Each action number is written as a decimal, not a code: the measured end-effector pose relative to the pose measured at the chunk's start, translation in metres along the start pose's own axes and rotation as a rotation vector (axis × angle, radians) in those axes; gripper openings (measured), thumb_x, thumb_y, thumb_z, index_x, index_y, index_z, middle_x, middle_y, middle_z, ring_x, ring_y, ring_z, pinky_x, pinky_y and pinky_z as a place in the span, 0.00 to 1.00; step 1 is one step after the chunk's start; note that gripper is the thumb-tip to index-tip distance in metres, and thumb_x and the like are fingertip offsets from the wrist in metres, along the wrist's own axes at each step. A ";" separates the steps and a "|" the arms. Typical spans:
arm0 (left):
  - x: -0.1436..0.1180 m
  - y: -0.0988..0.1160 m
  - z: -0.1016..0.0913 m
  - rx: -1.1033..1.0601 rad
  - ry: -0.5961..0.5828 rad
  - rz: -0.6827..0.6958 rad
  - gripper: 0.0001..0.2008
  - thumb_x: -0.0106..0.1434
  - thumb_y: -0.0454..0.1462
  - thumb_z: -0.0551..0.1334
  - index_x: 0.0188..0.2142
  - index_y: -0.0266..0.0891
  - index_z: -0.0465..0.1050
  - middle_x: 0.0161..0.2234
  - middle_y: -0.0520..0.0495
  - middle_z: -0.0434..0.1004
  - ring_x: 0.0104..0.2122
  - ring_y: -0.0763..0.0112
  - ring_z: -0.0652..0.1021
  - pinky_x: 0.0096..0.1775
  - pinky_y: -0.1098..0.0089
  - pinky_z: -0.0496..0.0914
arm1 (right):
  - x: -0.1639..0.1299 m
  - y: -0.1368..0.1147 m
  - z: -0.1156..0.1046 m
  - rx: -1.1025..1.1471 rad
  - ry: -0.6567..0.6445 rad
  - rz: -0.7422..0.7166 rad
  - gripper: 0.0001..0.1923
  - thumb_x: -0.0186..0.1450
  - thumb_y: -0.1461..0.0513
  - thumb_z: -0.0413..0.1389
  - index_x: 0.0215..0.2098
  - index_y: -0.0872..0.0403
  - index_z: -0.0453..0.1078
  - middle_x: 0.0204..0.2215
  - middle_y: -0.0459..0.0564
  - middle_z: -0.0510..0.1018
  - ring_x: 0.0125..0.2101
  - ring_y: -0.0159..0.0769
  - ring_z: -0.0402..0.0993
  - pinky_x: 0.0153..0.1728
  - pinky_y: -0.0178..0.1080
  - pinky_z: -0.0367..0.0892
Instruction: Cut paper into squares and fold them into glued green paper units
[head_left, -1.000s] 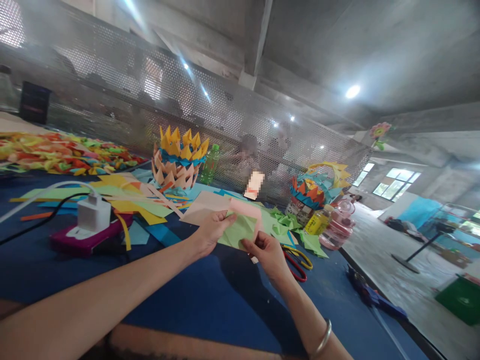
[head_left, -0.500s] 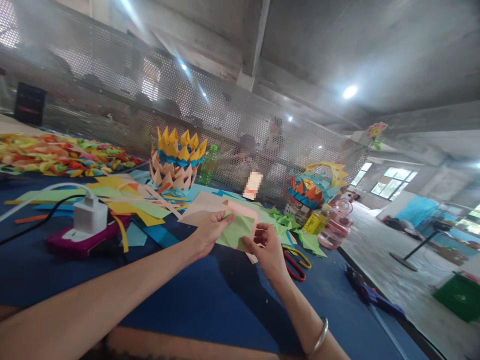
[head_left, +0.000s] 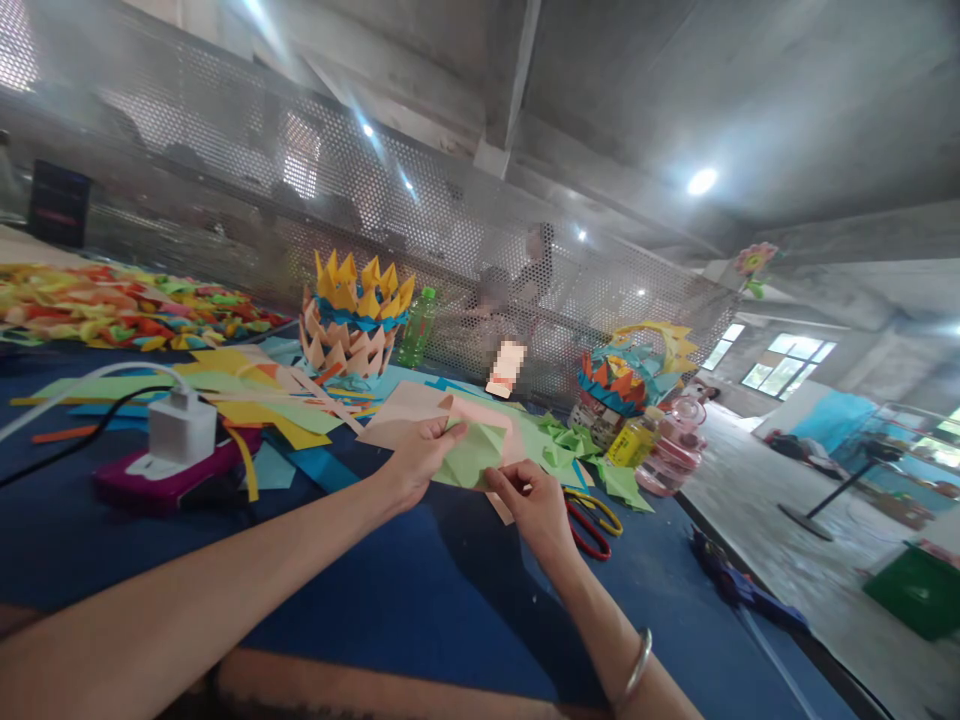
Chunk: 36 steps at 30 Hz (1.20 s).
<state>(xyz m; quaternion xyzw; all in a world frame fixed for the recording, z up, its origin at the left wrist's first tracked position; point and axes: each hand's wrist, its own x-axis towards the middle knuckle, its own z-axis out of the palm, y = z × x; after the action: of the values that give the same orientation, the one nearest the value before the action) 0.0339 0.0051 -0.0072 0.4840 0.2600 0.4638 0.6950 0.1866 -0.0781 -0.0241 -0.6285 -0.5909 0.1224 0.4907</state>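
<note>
At the left of the frame a white charger sits on a magenta block on your blue desk, with loose coloured paper sheets spread behind it. Up from there stands a folded paper basket with yellow points. In the middle, your left hand pinches the near left edge of the light green paper, held just above the desk. Your right hand pinches the paper's lower right corner, fingers pressed together. Just right of that hand lie red-handled scissors, and farther right a yellow bottle.
</note>
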 end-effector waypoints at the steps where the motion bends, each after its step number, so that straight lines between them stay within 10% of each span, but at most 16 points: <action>1: 0.000 0.000 0.000 -0.011 -0.001 -0.002 0.20 0.43 0.47 0.73 0.29 0.35 0.75 0.22 0.50 0.78 0.23 0.69 0.77 0.27 0.72 0.71 | 0.000 0.000 0.000 0.010 -0.012 0.010 0.18 0.59 0.49 0.59 0.23 0.55 0.74 0.22 0.45 0.71 0.24 0.31 0.63 0.27 0.35 0.57; 36: -0.002 0.002 -0.001 0.066 -0.038 0.023 0.19 0.45 0.48 0.72 0.29 0.36 0.75 0.22 0.50 0.78 0.20 0.70 0.76 0.25 0.72 0.68 | 0.001 -0.008 0.000 0.233 0.071 0.126 0.18 0.55 0.49 0.63 0.33 0.55 0.71 0.26 0.44 0.72 0.27 0.32 0.66 0.30 0.35 0.62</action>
<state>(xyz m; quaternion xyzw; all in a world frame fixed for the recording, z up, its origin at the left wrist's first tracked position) 0.0319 0.0041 -0.0054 0.5185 0.2562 0.4536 0.6781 0.1825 -0.0788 -0.0177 -0.6071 -0.5145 0.1982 0.5722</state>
